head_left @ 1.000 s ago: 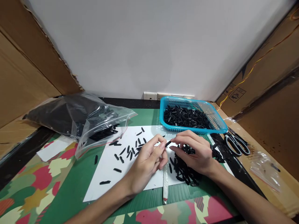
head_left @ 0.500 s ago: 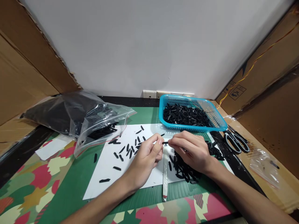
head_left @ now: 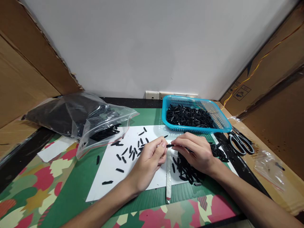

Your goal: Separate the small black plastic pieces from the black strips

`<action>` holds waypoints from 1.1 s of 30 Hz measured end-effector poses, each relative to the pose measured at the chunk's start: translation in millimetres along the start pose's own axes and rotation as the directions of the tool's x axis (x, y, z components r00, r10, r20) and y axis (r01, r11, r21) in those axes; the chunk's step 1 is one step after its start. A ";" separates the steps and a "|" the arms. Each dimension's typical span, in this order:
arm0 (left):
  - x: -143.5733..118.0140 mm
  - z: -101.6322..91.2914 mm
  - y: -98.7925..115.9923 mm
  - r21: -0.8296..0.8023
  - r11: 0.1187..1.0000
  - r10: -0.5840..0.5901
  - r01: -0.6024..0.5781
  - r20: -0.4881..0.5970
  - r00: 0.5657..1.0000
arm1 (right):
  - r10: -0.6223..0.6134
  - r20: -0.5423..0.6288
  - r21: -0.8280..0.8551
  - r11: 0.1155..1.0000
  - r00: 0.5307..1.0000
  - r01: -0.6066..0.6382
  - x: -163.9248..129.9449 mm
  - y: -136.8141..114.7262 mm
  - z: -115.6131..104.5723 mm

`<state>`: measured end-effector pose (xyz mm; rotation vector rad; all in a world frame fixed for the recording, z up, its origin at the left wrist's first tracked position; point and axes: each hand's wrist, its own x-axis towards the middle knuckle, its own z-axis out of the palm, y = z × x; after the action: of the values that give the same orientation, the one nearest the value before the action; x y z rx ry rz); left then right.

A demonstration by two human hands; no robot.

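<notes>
1. Right hand (head_left: 195, 152): its thumb has closed in since a second ago, now pinching the right end of a black strip (head_left: 169, 146); probably a steadier two-handed hold.
2. Left hand (head_left: 152, 155): pinching the left end.
3. Strip: now level, not slanted, between both hands' fingertips.

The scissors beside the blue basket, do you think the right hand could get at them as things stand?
Probably yes: the scissors lie to the right of the right hand, apparently uncovered at the handles, though that hand pinches a small black strip and would likely need to release it first.
</notes>
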<state>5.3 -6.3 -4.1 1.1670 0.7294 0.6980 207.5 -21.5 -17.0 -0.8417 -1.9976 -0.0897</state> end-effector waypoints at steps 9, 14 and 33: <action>3.3 -3.7 -3.3 -0.009 0.998 -0.061 0.061 -0.003 0.998 | -0.008 0.054 -0.060 0.998 0.998 0.011 2.0 1.6 -1.7; 5.6 -7.2 -1.7 -0.106 0.973 -0.192 0.204 0.107 0.975 | 0.066 -0.117 -0.291 0.952 0.991 -0.097 6.8 19.7 -17.6; -7.1 0.1 -0.5 0.058 0.958 -0.285 0.282 0.063 0.956 | -0.126 0.378 0.133 0.988 0.917 0.081 5.3 -28.4 17.3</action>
<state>1.3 -12.1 -3.6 1.0969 0.8382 0.3982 176.3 -33.7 -15.2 -0.7185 -2.3926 0.1420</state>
